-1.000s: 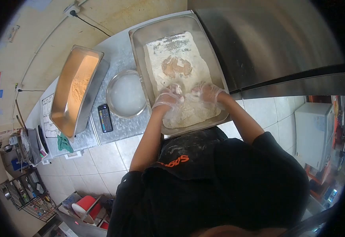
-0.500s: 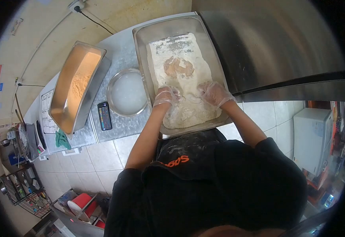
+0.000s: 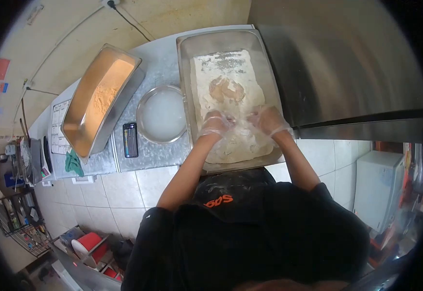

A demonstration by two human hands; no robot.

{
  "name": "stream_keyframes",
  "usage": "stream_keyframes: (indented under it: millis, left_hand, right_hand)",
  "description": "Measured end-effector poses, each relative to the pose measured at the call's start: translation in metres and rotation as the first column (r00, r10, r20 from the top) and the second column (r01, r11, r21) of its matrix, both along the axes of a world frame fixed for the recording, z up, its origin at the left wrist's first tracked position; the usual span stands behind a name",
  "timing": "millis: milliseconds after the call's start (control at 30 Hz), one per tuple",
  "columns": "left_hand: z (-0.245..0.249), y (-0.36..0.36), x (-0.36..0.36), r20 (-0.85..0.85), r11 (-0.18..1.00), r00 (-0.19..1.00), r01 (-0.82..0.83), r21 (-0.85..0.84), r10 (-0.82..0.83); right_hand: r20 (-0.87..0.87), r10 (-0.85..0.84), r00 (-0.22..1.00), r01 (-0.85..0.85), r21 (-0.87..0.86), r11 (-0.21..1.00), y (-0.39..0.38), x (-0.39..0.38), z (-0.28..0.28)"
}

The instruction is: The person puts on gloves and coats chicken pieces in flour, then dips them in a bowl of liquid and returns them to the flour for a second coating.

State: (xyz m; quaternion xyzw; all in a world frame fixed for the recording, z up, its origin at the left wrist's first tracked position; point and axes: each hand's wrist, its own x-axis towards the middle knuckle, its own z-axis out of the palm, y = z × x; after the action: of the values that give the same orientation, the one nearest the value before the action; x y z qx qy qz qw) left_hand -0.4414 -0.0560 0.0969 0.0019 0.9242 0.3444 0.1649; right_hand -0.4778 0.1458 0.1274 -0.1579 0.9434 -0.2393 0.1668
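A deep steel tray (image 3: 187, 68) holds a bed of white flour (image 3: 226, 72). A flour-dusted, tan piece that looks like meat or dough (image 3: 226, 90) lies in its middle. Over the near half of the flour are both my hands, in clear plastic gloves. My left hand (image 3: 216, 123) is on the left, my right hand (image 3: 268, 120) on the right, with a gap between them. Fingertips point inward and are smeared by motion, so whether they hold anything cannot be made out.
Left of the tray stands a round steel bowl (image 3: 161, 114) with whitish contents. Further left are a phone-like black device (image 3: 130, 140), a long steel container (image 3: 124, 97) of orange powder and a green cloth (image 3: 74, 164). A steel cabinet wall (image 3: 337, 63) rises at the right.
The view has shifted, so the tray sits slightly lower and further right. My hands have moved nearer each other over the flour, and their fingers are now blurred.
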Motion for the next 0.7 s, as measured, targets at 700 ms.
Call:
stream_keyframes:
  millis: [700]
  left_hand:
    - [0.051, -0.237, 0.031, -0.224, 0.889, 0.866, -0.459, -0.002, 0.447]
  right_hand:
    - [-0.117, 0.705, 0.7, -0.679, 0.197, 0.707, -0.297, -0.058, 0.025]
